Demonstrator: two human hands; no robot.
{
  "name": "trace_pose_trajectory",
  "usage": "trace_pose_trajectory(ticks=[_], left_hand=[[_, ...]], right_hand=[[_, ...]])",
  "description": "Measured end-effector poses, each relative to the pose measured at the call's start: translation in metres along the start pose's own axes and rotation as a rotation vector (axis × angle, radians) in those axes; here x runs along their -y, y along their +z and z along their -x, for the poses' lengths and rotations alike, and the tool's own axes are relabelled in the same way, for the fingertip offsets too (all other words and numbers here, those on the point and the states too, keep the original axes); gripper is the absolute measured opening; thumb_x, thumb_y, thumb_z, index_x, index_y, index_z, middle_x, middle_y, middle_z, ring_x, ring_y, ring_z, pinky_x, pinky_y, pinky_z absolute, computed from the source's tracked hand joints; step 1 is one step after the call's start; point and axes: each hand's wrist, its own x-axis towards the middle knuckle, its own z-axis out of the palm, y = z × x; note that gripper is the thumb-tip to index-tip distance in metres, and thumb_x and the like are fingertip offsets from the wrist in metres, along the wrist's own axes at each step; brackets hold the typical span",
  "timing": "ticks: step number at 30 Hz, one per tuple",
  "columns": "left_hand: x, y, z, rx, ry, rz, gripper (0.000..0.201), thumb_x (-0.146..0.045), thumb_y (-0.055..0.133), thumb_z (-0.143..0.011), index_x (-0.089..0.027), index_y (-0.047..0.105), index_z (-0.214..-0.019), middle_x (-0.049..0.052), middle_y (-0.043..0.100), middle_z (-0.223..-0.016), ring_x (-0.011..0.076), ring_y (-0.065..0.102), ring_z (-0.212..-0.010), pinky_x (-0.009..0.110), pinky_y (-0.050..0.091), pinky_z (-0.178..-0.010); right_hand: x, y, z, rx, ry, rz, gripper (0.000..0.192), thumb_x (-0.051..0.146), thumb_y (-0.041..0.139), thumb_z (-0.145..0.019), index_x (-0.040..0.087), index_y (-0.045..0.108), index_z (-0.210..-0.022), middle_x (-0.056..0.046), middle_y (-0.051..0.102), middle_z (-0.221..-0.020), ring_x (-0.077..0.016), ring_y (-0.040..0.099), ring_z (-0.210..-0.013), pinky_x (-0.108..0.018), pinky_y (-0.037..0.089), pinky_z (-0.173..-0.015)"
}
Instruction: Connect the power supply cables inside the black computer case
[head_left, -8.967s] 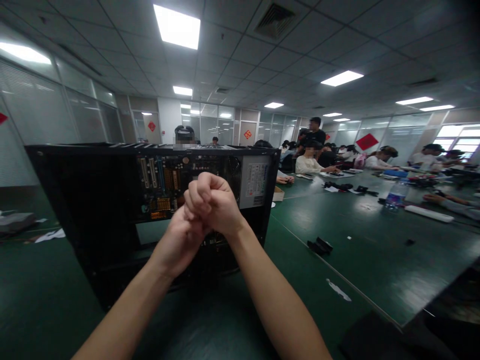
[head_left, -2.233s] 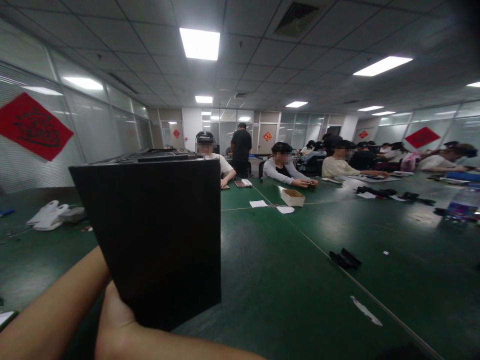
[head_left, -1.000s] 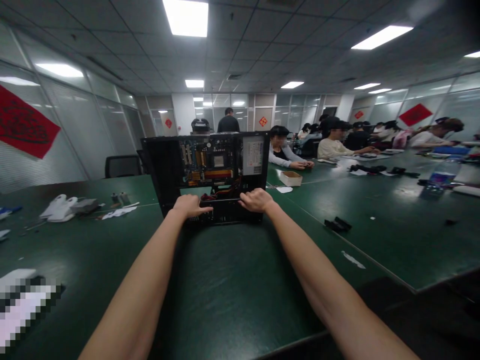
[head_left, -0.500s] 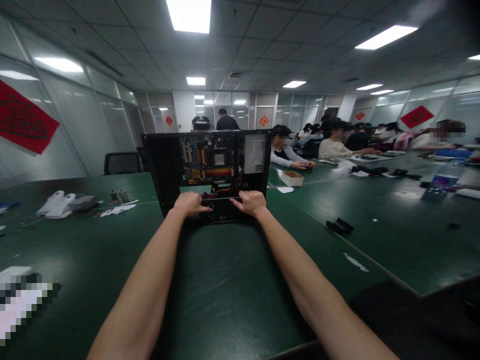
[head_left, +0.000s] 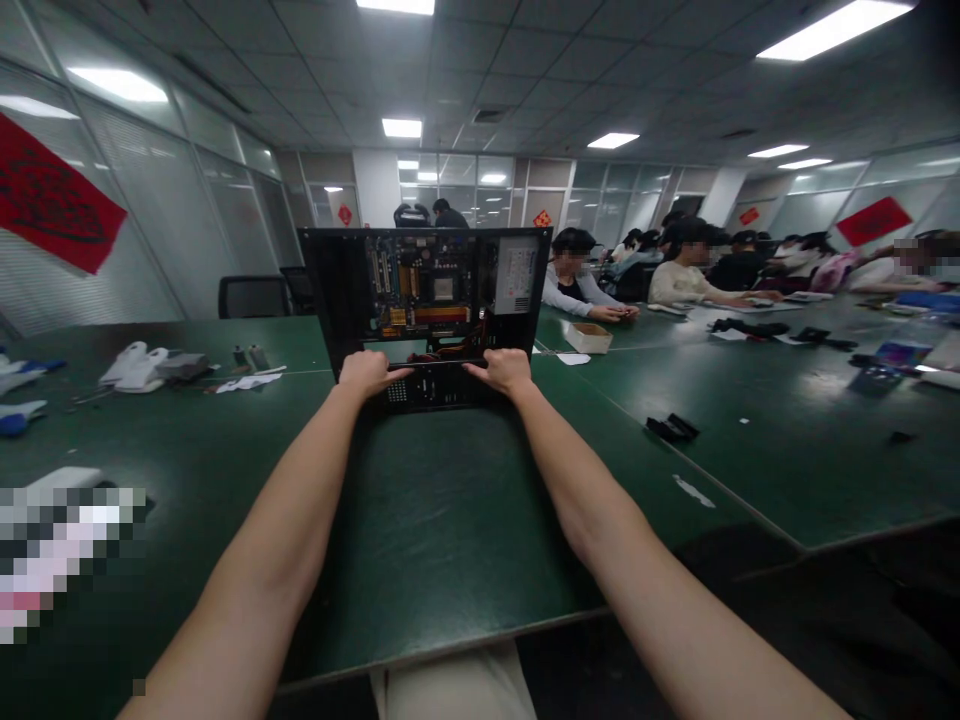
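While the left hand [head_left: 365, 372] and right hand [head_left: 505, 370] curl over the lower edge of the open black metal computer case [head_left: 431, 315] at twelve o'clock on the green surface [head_left: 420, 520], an uneven pull could tip it.

Computer case [head_left: 337, 290] — black shell; board inside blue-green with orange and yellow slots; white label at right. Table [head_left: 450, 520] dark green, glossy. Wall signs [head_left: 52, 200] red with black marks. Small box [head_left: 589, 338] tan. Cloths [head_left: 139, 365] — white. Ceiling panels grey-white.
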Motion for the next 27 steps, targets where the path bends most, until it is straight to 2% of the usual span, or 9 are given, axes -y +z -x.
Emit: trace_pose_trajectory(ticks=[4,8,10,13,15,18,20,23,27], left_hand=[[-0.003,0.004,0.003,-0.067,-0.022,0.003,0.098,-0.091,0.02,-0.075,-0.011,0.076,-0.087,0.024,0.072,-0.091,0.0363,0.068,-0.089,0.037,0.047,-0.075],[-0.001,0.002,0.002,-0.064,0.016,-0.008,0.093,-0.091,0.026,-0.074,-0.014,0.077,-0.083,0.022,0.072,-0.09,0.0359,0.069,-0.089,0.037,0.048,-0.075],[0.001,-0.002,-0.001,0.004,0.048,-0.012,0.089,-0.092,0.035,-0.069,-0.015,0.077,-0.085,0.021,0.073,-0.092,0.036,0.069,-0.091,0.037,0.049,-0.076],[0.003,-0.009,-0.01,0.186,0.101,-0.021,0.082,-0.087,0.057,-0.059,-0.015,0.077,-0.094,0.02,0.073,-0.103,0.0371,0.067,-0.097,0.037,0.051,-0.078],[0.002,-0.013,-0.016,0.26,0.103,-0.036,0.078,-0.079,0.068,-0.056,-0.016,0.076,-0.1,0.02,0.072,-0.11,0.0372,0.066,-0.101,0.037,0.052,-0.079],[0.001,-0.016,-0.021,0.292,0.085,-0.053,0.073,-0.071,0.073,-0.056,-0.016,0.075,-0.103,0.019,0.071,-0.114,0.036,0.066,-0.104,0.035,0.053,-0.08],[0.001,-0.016,-0.022,0.321,0.101,-0.055,0.069,-0.067,0.075,-0.056,-0.017,0.075,-0.103,0.018,0.071,-0.113,0.0344,0.067,-0.102,0.033,0.053,-0.078],[0.003,-0.016,-0.023,0.349,0.137,-0.062,0.06,-0.061,0.077,-0.057,-0.018,0.076,-0.099,0.015,0.073,-0.11,0.0321,0.068,-0.097,0.031,0.053,-0.073],[0.005,-0.017,-0.02,0.323,0.154,-0.06,0.052,-0.059,0.076,-0.06,-0.018,0.075,-0.092,0.014,0.073,-0.107,0.0302,0.068,-0.096,0.029,0.052,-0.072]], right_hand=[[0.006,-0.011,-0.003,0.066,0.03,-0.011,0.082,0.08,0.033,-0.086,0.011,0.076,-0.099,-0.022,0.073,-0.095,-0.0312,0.069,-0.091,-0.032,0.045,-0.075],[0.008,-0.016,-0.004,0.102,0.046,-0.007,0.083,0.081,0.033,-0.086,0.011,0.076,-0.099,-0.023,0.073,-0.097,-0.0303,0.069,-0.092,-0.032,0.047,-0.076],[0.007,-0.017,-0.004,0.108,0.025,-0.004,0.083,0.082,0.034,-0.084,0.012,0.076,-0.097,-0.022,0.073,-0.096,-0.0311,0.069,-0.091,-0.033,0.048,-0.076],[0.002,-0.021,-0.008,0.129,-0.033,0.0,0.084,0.085,0.04,-0.08,0.011,0.076,-0.095,-0.023,0.073,-0.096,-0.0333,0.069,-0.092,-0.036,0.05,-0.079],[-0.001,-0.026,-0.014,0.213,-0.077,0.003,0.081,0.085,0.051,-0.073,0.012,0.076,-0.096,-0.022,0.073,-0.1,-0.0344,0.068,-0.096,-0.037,0.051,-0.081],[-0.003,-0.035,-0.027,0.418,-0.144,0.011,0.071,0.076,0.072,-0.062,0.016,0.077,-0.098,-0.019,0.072,-0.109,-0.0344,0.067,-0.102,-0.036,0.053,-0.084],[-0.001,-0.038,-0.036,0.511,-0.158,0.019,0.063,0.066,0.081,-0.059,0.018,0.076,-0.1,-0.016,0.071,-0.114,-0.0337,0.066,-0.105,-0.036,0.053,-0.085],[0.002,-0.039,-0.042,0.547,-0.144,0.016,0.055,0.055,0.085,-0.06,0.019,0.076,-0.101,-0.015,0.07,-0.118,-0.0327,0.066,-0.106,-0.035,0.054,-0.085],[0.001,-0.036,-0.038,0.509,-0.144,-0.002,0.051,0.055,0.082,-0.064,0.018,0.076,-0.099,-0.015,0.071,-0.115,-0.0316,0.067,-0.104,-0.034,0.054,-0.084]])
